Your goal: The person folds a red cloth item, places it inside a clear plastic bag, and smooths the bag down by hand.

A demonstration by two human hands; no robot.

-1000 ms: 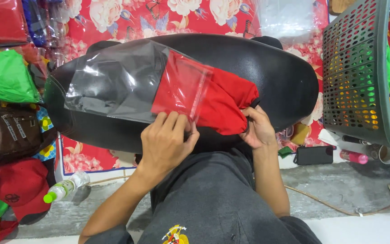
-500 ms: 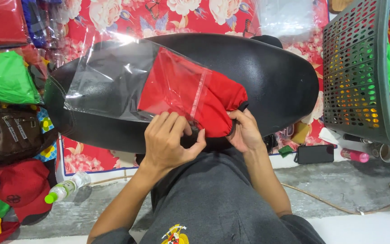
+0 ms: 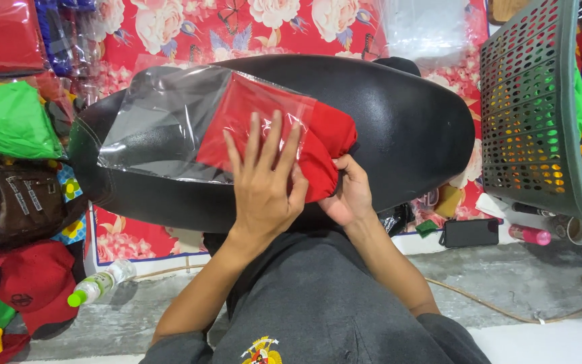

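Soft red cloth (image 3: 328,145) in glossy clear bag (image 3: 170,121)

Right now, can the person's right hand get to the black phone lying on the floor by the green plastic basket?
Probably yes: the right hand, gripping the folded red cloth, has bare floor toward the black phone, though it would need to let go first.

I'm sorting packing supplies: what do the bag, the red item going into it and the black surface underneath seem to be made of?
The bag looks like thin clear plastic film, glossy with wrinkled glare. The red item seems soft matte cloth, folding loosely. The black surface looks like grained vinyl or leather, with a pebbled sheen.
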